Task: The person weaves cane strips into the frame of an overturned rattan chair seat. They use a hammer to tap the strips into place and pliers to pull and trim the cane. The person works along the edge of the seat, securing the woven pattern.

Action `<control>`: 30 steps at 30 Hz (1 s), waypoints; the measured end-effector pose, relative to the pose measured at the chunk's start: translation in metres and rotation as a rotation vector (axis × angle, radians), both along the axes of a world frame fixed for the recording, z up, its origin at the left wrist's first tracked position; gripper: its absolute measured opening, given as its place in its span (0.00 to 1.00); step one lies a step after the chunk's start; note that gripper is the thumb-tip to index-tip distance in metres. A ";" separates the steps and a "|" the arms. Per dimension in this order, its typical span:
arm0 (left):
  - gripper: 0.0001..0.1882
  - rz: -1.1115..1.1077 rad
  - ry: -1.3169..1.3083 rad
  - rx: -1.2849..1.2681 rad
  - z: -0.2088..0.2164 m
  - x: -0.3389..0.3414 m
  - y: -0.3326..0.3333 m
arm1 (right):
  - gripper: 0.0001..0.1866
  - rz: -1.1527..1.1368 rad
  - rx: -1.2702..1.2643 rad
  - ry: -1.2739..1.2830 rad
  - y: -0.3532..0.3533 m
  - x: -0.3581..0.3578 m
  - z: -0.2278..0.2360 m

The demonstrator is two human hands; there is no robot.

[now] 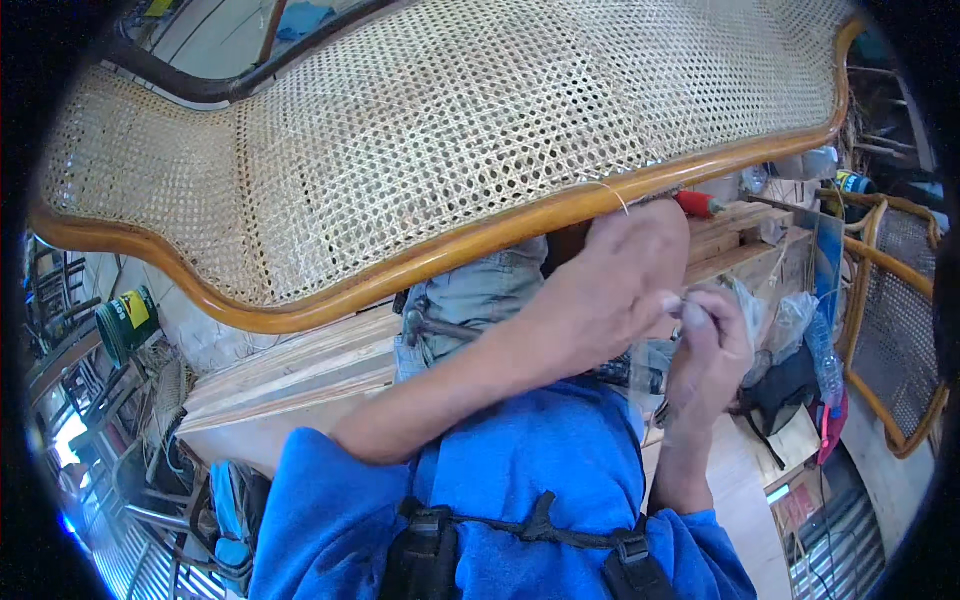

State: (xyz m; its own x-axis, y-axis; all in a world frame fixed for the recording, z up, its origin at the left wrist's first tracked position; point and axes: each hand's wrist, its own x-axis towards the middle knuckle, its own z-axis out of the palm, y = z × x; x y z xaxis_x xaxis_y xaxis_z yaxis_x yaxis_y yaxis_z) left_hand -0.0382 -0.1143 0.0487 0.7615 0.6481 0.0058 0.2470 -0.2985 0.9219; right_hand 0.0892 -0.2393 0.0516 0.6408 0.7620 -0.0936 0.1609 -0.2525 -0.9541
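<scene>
A woven cane panel (430,130) in a curved, glossy brown wooden frame (420,262) lies across my lap. My left hand (635,265) is just under the frame's near edge, at the right. Its fingers curl away from view, so what they hold is hidden. A thin pale cane strand (612,192) loops out over the frame beside this hand. Close to its knuckles is a red handle (698,204), perhaps of a tool; I cannot tell whether the hand touches it. My right hand (712,335) pinches thumb and fingers together near my left thumb, on something too small to make out.
Stacked wooden boards (300,372) are under and beside my legs. To the right are clear plastic bags (792,322), a plastic bottle (826,360) and another cane-panelled frame (893,310). A dark green can (128,322) stands at the left, near a blue bag (232,520).
</scene>
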 end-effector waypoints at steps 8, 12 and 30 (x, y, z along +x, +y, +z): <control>0.16 0.151 -0.189 -0.880 -0.022 -0.028 -0.035 | 0.06 -0.144 0.103 0.588 0.016 -0.032 -0.005; 0.14 0.055 -0.254 -1.045 -0.032 -0.027 -0.035 | 0.05 -0.040 0.048 0.494 0.012 -0.038 -0.010; 0.14 -0.560 0.151 -0.074 -0.055 0.058 0.144 | 0.06 0.345 -0.132 -0.159 0.103 0.006 -0.057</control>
